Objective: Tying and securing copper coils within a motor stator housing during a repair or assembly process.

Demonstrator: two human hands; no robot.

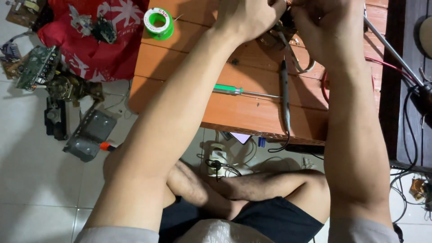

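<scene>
We sit cross-legged on a white tiled floor at a low wooden table [234, 112], both arms stretched to its far edge. Our left hand [249, 18] and right hand [328, 27] meet there over a small dark electronic part [283, 31] with pale wires trailing from it; both hands are curled around it, the fingers folded in and gripping, though the top of the frame cuts them off and we cannot tell exactly how each finger sits. The part lies at the far side of the table, between the two hands and partly hidden by them. Nearer to us on the tabletop, a green-handled screwdriver [234, 90] lies crosswise, its tip pointing right toward a slim dark soldering pen [285, 96] that lies lengthwise, its cable dropping over the near edge. A green spool of solder [158, 22] stands at the far left of the table, just beside a red cloth [90, 40]. On the floor to the left lie a green circuit board [38, 67] and a grey metal box [90, 132].
</scene>
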